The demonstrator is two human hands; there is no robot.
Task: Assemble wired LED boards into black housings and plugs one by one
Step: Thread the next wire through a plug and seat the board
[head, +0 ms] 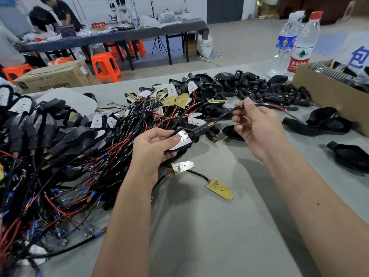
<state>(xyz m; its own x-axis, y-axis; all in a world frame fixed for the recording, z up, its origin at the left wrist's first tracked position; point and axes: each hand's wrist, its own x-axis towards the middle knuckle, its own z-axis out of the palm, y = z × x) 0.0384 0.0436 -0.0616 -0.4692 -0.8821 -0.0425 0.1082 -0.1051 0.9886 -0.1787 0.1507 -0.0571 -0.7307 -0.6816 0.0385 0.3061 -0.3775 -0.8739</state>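
Far left on the grey tabletop: a heaped tangle of finished black housings with red and black leads, blue crimp ends spilling toward the near edge.

Centre-left: left hand, grip curled round a black teardrop-shaped plastic housing, thumb pressed flat on the white wedge-shaped LED board seated in its open face. Board bright and speckled with small emitters, edges lying within the housing rim, apparently fully home. Just below the hand, loose on the tabletop: two more wired boards, yellow undersides up.

Centre: black cylindrical plug with a brass spring collar threaded over the lead and touching the housing's neck. Long axis of housing, plug and lead running up and to the right, from left grip toward right.

Centre-right: right hand, held higher and further out, grip pinching the black sheathed cable between thumb and forefinger, remaining fingers loosely bent. Red and black tails trailing on past the fingers to the right. Lead taut between the two hands, so right hand nearer the free end, left nearer the joint.

Likely step in hand: drawing the lead through to seat the plug against the neck; pull along that same diagonal, not across it.

Behind: pile of unassembled yellow-backed boards and black plugs. Far right: empty black housings, a cardboard box, two clear water bottles.
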